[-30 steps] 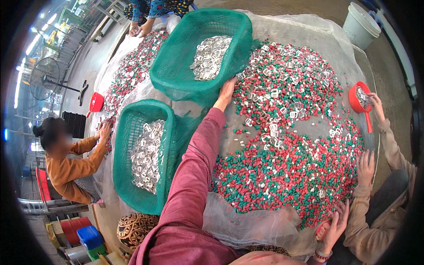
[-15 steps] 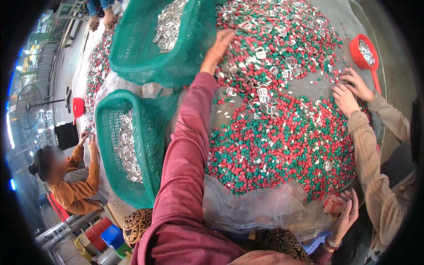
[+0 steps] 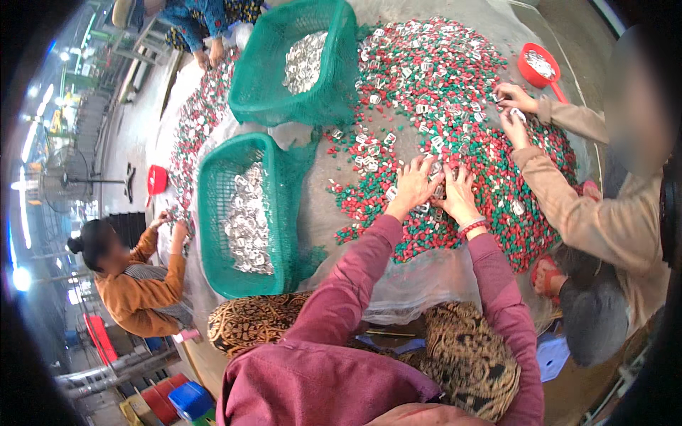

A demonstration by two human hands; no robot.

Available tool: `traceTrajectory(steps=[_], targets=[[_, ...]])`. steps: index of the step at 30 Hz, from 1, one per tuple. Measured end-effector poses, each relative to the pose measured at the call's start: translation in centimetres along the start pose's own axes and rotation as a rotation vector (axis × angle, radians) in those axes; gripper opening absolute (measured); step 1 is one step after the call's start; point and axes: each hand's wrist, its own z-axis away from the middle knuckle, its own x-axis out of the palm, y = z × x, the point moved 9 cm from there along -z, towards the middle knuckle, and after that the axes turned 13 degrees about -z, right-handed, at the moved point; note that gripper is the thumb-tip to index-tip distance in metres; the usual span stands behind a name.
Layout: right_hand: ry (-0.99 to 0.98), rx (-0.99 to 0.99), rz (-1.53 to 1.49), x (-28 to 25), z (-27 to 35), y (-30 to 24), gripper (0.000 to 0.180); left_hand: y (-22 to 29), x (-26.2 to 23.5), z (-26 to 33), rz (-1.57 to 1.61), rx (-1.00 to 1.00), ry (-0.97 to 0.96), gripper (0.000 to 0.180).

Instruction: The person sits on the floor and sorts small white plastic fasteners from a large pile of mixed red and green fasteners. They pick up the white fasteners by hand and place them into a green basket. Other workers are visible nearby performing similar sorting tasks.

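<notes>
My left hand [image 3: 414, 186] lies palm down on a spread of small red, green and white pebble-like pieces [image 3: 490, 213]. Its fingers are stretched out and apart. Close beside it on the right is my right hand [image 3: 459, 195], with a red bracelet at the wrist and its fingers spread over the same pieces. Pale metal buckle-like parts [image 3: 369, 163] are mixed through the spread. A few of them lie between and near my fingertips. What is under both palms is hidden.
Two green net-lined baskets [image 3: 284, 245] holding metal parts stand at left. A co-worker's hands [image 3: 513, 128] work in the pile at right, near a red scoop [image 3: 538, 64] with metal parts. Another person [image 3: 138, 277] crouches at far left. Clear sheeting [image 3: 405, 291] edges the near side.
My left hand has come back from the far part of the pile to its near side. My right hand has moved from beyond the near right edge onto the pieces. The view has shifted.
</notes>
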Motion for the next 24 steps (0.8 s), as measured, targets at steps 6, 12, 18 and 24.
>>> traceTrajectory(steps=[6,12,18,24], targets=[[0.031,0.097,-0.369,2.2,5.4,2.1,0.055,2.2,-0.4,5.0,0.181,-0.071,-0.051,0.04],[-0.209,0.226,-1.491,2.1,6.2,-3.3,0.041,-2.1,-3.8,7.2,0.645,-0.174,-0.011,0.034],[-0.631,0.299,-1.33,-4.3,5.5,-7.8,0.042,0.5,-10.6,8.6,1.058,-0.188,-0.19,0.042],[-0.784,0.234,-0.889,-7.4,4.7,-16.0,0.053,-4.4,-9.0,10.4,1.209,-0.32,-0.24,0.052]])
